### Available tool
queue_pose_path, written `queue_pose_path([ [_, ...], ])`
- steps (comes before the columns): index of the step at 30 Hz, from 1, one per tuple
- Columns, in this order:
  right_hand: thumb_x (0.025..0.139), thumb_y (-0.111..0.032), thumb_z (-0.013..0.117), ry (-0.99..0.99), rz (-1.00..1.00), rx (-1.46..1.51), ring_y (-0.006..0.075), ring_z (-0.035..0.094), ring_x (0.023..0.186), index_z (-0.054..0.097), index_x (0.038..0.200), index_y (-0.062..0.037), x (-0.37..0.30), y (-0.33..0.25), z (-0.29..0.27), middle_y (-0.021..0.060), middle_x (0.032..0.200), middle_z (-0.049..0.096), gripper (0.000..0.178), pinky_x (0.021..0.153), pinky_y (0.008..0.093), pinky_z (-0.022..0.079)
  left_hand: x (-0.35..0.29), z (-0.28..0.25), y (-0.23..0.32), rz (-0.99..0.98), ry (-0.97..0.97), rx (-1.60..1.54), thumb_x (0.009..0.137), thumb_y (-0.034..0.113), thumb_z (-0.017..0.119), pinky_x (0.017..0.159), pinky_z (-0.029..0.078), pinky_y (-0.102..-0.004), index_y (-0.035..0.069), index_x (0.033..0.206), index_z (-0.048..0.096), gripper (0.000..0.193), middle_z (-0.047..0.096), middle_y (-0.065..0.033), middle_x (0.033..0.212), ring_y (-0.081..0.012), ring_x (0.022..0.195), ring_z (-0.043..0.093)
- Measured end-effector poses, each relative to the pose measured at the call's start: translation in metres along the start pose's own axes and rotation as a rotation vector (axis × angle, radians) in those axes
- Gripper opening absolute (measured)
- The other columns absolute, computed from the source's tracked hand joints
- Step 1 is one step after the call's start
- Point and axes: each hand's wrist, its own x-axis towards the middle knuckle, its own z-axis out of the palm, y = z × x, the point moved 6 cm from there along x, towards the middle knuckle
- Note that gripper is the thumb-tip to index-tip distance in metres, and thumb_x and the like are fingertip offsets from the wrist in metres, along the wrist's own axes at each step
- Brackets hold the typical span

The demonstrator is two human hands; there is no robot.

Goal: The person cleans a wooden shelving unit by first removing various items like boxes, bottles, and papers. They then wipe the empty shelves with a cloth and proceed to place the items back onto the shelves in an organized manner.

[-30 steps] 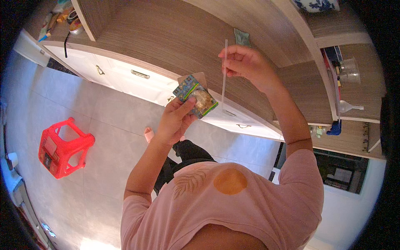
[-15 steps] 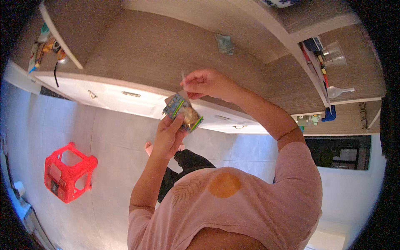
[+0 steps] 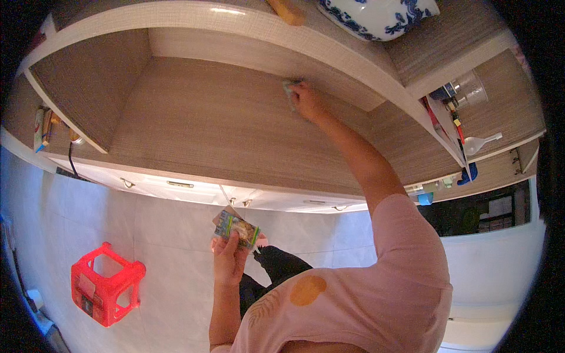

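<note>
My left hand (image 3: 229,259) grips a small flat packet (image 3: 243,230) with bright green stripes and a partly see-through front, held below the shelf's front edge. A thin white stick (image 3: 224,193) stands up from the packet's top, beside a pale brown flap. My right arm stretches over the wooden shelf (image 3: 194,112). At the back of that shelf, my right hand (image 3: 309,103) has its fingers closed on a small crumpled pale green wrapper (image 3: 288,88). Part of the wrapper is hidden behind the fingers.
A blue and white porcelain vessel (image 3: 379,17) stands on the upper shelf. To the right, a compartment holds a clear cup (image 3: 471,88) and a white plastic spoon (image 3: 481,143). A red plastic stool (image 3: 106,285) is on the floor at the left. White drawers (image 3: 153,183) run under the shelf.
My right hand has left the white stick by the packet, reached to the back of the shelf and taken hold of the wrapper. The packet appears lower in view in my left hand.
</note>
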Motion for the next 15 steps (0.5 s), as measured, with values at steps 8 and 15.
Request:
queue_pose_path([
  [8,0.078,-0.01,0.055,0.125,-0.314,-0.092,0.0304,0.054,0.084,0.058,0.095,-0.0011,0.009,0.004,0.004,0.0158,0.092,0.055,0.02,0.074,0.0373,0.044,0.003,-0.009,-0.005,0.009,0.073,0.013,0.085,0.012,0.049,0.075,0.049,-0.0312,0.001,0.109,0.045,0.026,0.055,-0.0085,0.101,-0.0206,0.088,0.056],
  [15,0.077,-0.008,0.051,0.068,-0.188,-0.138,0.0346,0.054,0.083,0.056,0.098,-0.0003,0.004,-0.008,-0.003,0.0167,0.094,0.056,0.023,0.075,0.0381,0.045,0.005,-0.023,-0.009,0.018,0.108,0.077,0.085,0.014,0.049,0.071,0.05,-0.0315,0.0,0.107,0.046,0.026,0.056,-0.01,0.097,-0.0209,0.086,0.057],
])
